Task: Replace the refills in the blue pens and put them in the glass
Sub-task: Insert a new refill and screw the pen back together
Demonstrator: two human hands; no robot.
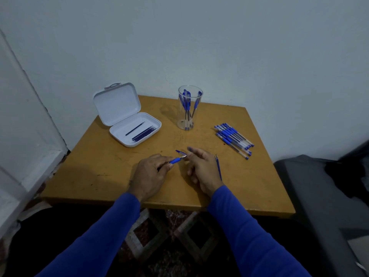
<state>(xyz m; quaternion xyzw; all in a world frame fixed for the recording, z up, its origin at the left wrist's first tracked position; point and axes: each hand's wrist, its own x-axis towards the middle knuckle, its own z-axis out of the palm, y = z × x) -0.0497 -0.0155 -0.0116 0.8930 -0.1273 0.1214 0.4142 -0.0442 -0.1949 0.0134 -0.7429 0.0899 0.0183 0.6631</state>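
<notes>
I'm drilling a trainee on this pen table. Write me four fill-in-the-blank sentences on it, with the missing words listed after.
1. The left hand grips a pen by its blue ____.
2. The spare refills lie in the open white ____, left of the glass.
3. The pile of pens lies flat on the table, to the ____ of the glass.
4. The pens in the glass stand with their caps pointing ____.

Missing words: grip; case; right; up

Bare surface is lying open between the white case, the glass and the loose pens, which are flanking any reach.
</notes>
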